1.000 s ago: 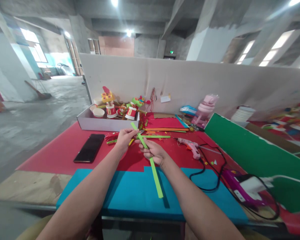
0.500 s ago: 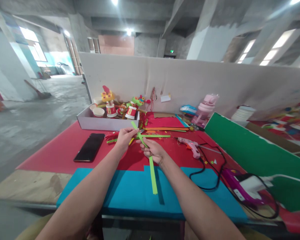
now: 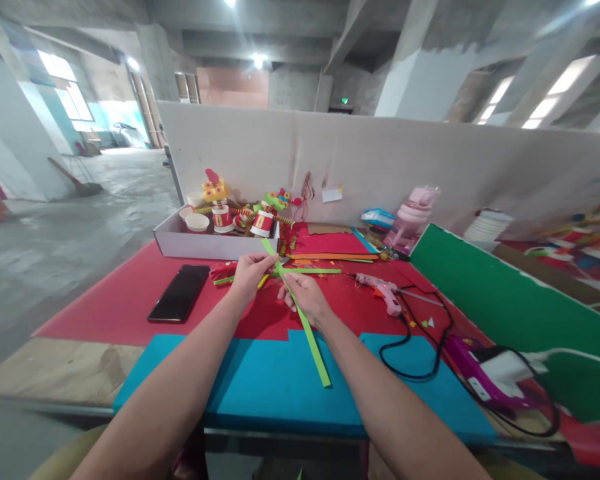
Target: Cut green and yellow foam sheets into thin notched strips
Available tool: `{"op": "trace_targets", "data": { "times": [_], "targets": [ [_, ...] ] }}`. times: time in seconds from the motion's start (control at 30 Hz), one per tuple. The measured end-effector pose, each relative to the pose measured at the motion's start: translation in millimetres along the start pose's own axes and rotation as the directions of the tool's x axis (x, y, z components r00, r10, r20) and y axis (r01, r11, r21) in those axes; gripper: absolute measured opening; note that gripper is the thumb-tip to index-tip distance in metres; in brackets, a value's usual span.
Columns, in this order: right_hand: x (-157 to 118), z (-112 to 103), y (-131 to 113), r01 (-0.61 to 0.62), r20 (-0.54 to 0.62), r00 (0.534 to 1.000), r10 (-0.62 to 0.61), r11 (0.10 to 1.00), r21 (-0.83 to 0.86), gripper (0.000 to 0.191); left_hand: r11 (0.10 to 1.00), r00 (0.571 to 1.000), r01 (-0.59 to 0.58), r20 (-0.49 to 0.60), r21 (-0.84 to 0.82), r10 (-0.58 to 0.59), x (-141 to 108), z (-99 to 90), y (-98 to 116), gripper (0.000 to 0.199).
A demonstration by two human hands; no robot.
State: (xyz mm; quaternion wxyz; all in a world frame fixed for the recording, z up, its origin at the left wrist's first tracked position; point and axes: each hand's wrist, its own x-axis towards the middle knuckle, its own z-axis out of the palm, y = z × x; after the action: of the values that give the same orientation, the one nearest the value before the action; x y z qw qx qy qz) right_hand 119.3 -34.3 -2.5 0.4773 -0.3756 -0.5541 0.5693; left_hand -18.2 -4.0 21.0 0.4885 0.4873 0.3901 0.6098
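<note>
In the head view, a long, narrow, flat lime-green strip, apparently paper or card (image 3: 311,343), is held aloft, its near end over the flat blue sheet (image 3: 275,387) and the rest reaching past that sheet's far edge. The left hand (image 3: 251,275), beyond the blue sheet, pinches the strip near its far end between thumb and fingertips. The right hand (image 3: 307,297), also just beyond the sheet, has its fingers curled about the strip's middle; how firmly they press, I cannot tell.

The strip looks light, thin and bendable, likely to crease or tear if pulled hard; a soft pinch on its flat faces, at the middle and near one end, should suit it. Its long axis slants: the far end points away and leftward from the blue sheet, towards the open white cardboard box (image 3: 210,247); the near end points back over the sheet, rightward.
</note>
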Motion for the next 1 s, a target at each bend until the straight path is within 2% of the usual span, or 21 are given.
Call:
{"op": "trace_targets", "data": {
  "times": [0.2, 0.43, 0.73, 0.9, 1.0],
  "targets": [
    [0.4, 0.6, -0.8, 0.024, -0.047, 0.999, -0.026, 0.999, -0.041, 0.033, 0.996, 0.986, 0.033, 0.16, 0.079, -0.045, -4.9, 3.1, -5.6, 0.027],
    [2.3, 1.7, 6.2, 0.051, -0.102, 0.993, -0.064, 0.991, -0.124, 0.035, 0.991, 0.993, 0.074, 0.081, 0.11, -0.083, -6.1, 7.0, -16.3, 0.028],
    [0.8, 1.2, 8.1, 0.105, -0.066, 0.99, -0.125, 0.963, -0.25, 0.041, 0.987, 0.989, 0.146, 0.041, -0.071, -0.143, 0.4, 0.5, -12.1, 0.031],
    [-2.4, 0.9, 5.2, 0.131, -0.091, 0.979, -0.181, 0.909, -0.395, 0.038, 0.989, 0.986, 0.144, 0.088, 0.017, -0.145, -4.0, 3.7, -13.8, 0.032],
    [-4.0, 0.6, 4.1, 0.157, -0.087, 0.971, -0.221, 0.872, -0.464, 0.038, 0.989, 0.987, 0.144, 0.069, 0.041, -0.147, -6.2, 6.4, -16.4, 0.033]
  ]
}}
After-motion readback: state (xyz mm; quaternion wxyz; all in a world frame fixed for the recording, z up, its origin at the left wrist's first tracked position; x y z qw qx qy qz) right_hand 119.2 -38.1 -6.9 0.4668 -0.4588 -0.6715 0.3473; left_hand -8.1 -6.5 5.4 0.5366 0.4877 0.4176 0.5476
